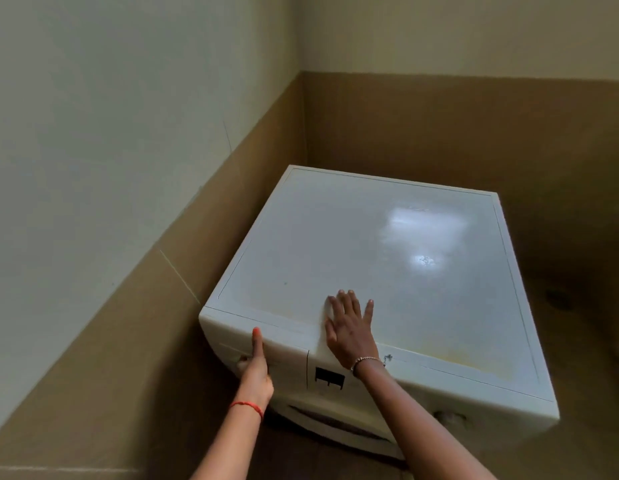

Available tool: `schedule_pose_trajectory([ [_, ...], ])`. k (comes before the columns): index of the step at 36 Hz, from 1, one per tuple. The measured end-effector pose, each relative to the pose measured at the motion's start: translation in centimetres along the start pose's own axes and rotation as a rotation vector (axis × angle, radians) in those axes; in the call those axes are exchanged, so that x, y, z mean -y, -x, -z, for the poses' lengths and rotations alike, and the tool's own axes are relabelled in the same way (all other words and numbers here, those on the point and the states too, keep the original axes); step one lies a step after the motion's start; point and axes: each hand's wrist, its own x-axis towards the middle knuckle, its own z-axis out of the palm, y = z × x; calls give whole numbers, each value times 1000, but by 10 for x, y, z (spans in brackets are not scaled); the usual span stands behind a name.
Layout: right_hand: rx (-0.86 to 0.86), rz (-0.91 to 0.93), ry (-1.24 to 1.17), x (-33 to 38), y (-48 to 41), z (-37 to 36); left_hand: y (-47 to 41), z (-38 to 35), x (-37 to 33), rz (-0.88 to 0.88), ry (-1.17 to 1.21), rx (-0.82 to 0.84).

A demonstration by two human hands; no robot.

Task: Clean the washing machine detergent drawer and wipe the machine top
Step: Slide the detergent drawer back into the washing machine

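Note:
A white front-loading washing machine (pixel 387 258) stands in the corner, its flat top dusty with a bright reflection at the right. The detergent drawer (pixel 287 358) is the panel at the front's upper left, and it looks closed. My left hand (pixel 254 367) grips the drawer's front, fingers curled into its handle recess and thumb resting on the top edge. My right hand (pixel 351 327) lies flat on the machine top near the front edge, fingers spread, holding nothing. I cannot see any cloth.
Tiled brown walls close in behind and to the left of the machine, with pale wall above. A dark display (pixel 329 377) sits right of the drawer and a round knob (pixel 448 418) further right. The door's upper rim (pixel 332 422) shows below.

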Motion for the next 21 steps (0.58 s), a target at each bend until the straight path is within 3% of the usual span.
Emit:
schedule_pose_trajectory([
  [5,91,24,-12,-9,15,20,13,8,-15,-202,-273,-38],
  [9,23,42,-29,-12,38,33,39,4,-29,-508,-565,-58],
  [13,-55,25,-8,-8,57,50,60,-5,-43,-878,-809,144],
  [16,-185,14,18,-9,63,60,68,-16,-53,-1073,-1146,340],
  [18,-239,3,37,-10,67,68,72,-24,-58,-1169,-1402,415],
  [21,-228,12,58,-5,73,86,80,-34,-61,-1223,-1562,472],
])
